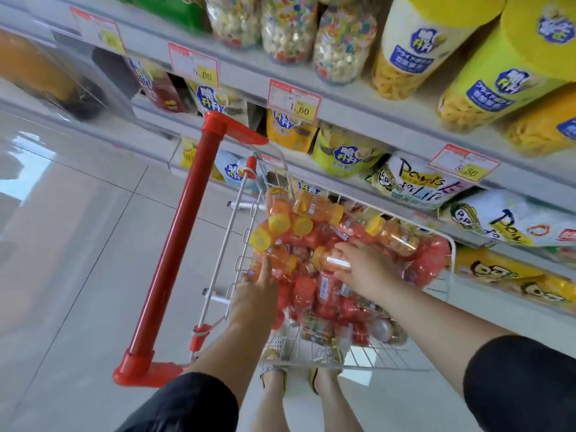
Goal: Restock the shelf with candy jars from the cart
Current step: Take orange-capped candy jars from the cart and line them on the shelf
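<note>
Reaching into the cart [232, 232], right grip [364, 269] curls over a jar [335, 261] lying sideways, cap toward left grip [257, 288]. Can't tell if that one's holding anything; shelf [358, 116] sits up right.

Snack bags [414, 182], price tags [293, 101], tiled floor [78, 229]

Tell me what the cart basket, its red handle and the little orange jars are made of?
The cart basket looks like white-coated metal wire: an open grid of thin rods. The red handle looks like glossy plastic, with shine along it. The jars seem clear plastic, since candy shows through; their yellow lids look opaque plastic.
</note>
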`<action>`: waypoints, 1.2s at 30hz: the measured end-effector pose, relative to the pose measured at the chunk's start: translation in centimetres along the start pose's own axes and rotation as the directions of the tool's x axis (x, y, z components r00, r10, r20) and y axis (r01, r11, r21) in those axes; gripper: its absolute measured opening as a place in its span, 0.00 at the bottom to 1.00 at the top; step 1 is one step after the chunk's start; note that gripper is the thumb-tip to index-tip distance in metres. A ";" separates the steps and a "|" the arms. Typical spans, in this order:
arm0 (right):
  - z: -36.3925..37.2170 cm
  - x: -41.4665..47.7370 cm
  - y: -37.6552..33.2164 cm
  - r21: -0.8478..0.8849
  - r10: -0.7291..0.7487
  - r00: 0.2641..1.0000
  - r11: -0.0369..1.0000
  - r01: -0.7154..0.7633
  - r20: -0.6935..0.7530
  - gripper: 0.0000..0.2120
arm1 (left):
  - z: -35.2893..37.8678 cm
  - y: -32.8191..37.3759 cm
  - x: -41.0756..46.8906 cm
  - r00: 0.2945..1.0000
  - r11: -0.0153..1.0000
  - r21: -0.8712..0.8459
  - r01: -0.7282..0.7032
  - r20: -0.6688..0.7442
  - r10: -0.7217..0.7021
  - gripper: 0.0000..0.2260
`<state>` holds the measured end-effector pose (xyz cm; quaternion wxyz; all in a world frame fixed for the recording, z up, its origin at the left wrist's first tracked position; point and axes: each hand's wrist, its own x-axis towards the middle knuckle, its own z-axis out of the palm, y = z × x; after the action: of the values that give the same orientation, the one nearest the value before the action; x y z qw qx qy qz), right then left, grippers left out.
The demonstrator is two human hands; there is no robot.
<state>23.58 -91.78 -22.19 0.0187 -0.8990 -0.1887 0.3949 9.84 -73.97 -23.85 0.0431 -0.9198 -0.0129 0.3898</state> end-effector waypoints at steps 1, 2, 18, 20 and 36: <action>-0.6 -0.2 0.1 -0.004 0.002 1.000 1.000 -0.002 0.000 0.28 | 0.0 0.0 0.0 1.000 1.000 -0.022 -0.002 0.000 0.002 0.34; -1.2 -0.5 0.3 0.001 0.000 1.000 1.000 0.000 -0.004 0.26 | -0.3 -0.2 -0.2 1.000 0.998 -0.066 0.005 0.010 -0.004 0.33; -14.8 -17.4 4.9 0.718 0.104 0.991 0.684 -0.129 0.079 0.20 | -15.7 0.1 -12.8 0.991 0.440 -0.895 -0.071 -0.112 -0.068 0.17; -16.8 -20.0 5.2 0.849 0.112 0.992 0.516 -0.114 0.066 0.19 | -19.3 0.4 -15.3 0.979 0.364 -0.917 -0.160 -0.196 -0.062 0.14; -27.8 -35.6 6.7 0.919 0.118 0.967 -0.302 0.252 -0.227 0.22 | -40.2 5.0 -24.2 0.790 0.005 -0.790 -0.613 -0.612 -0.036 0.15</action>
<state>23.68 -107.38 20.77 0.7790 -0.5403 0.1586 0.2760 21.84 -83.16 20.90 -0.6700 -0.7388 -0.0609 0.0384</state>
